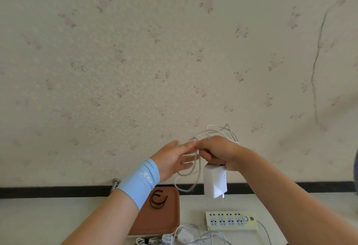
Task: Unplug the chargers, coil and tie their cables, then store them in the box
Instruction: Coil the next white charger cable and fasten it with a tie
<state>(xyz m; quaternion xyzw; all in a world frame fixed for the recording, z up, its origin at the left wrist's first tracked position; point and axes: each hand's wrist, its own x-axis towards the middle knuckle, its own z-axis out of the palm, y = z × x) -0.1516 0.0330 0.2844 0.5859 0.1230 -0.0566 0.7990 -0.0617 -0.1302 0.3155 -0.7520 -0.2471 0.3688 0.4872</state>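
The right hand (219,152) closes on loops of thin white cable (195,171), keeping the coil gathered; the white square plastic charger (215,181) hangs just below it. The left hand (174,159), fingers spread, touches the strands beside that grip, likely guiding another turn.

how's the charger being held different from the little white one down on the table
The held charger is larger and hangs in the air under the right hand, prongs down; the small charger lies flat on the table. The held one's cable is gathered into loops between both hands; the small one's sprawls loose. Both are white and unplugged.
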